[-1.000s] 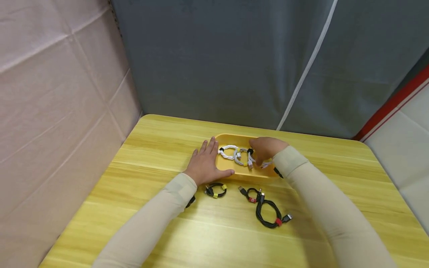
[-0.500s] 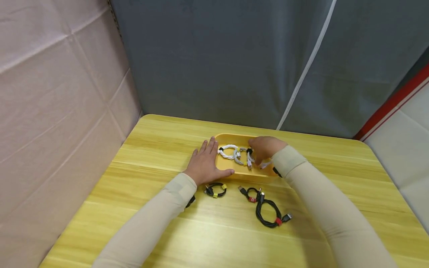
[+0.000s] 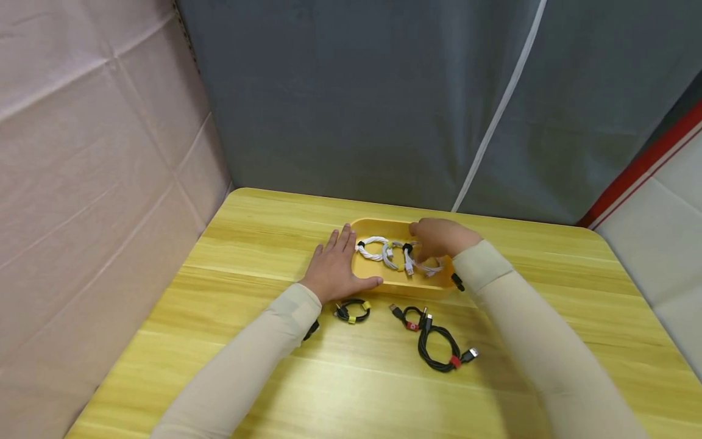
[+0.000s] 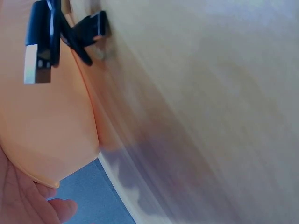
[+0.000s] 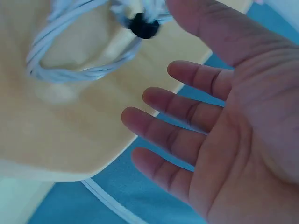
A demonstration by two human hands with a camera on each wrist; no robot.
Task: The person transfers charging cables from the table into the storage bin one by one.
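A yellow tray [image 3: 378, 222] stands mid-table and holds several coiled white cables [image 3: 374, 249] bound with black and yellow ties. My left hand [image 3: 336, 268] lies flat on the table against the tray's left end, with its thumb along the near rim. My right hand [image 3: 437, 239] hovers over the tray's right part. In the right wrist view its fingers [image 5: 163, 102] are spread and relaxed above a white coil [image 5: 79, 60] with a black tie [image 5: 144, 25], holding nothing.
Three black coiled cables lie on the table in front of the tray: a small one with a yellow tie [image 3: 353, 311], one with a red tie [image 3: 411, 318], and a larger one with a red tie [image 3: 439, 349]. A grey curtain hangs behind, and a pale wall stands to the left.
My right hand has lifted off the white cable at the tray's right and drawn slightly up and back. The left hand has not moved.
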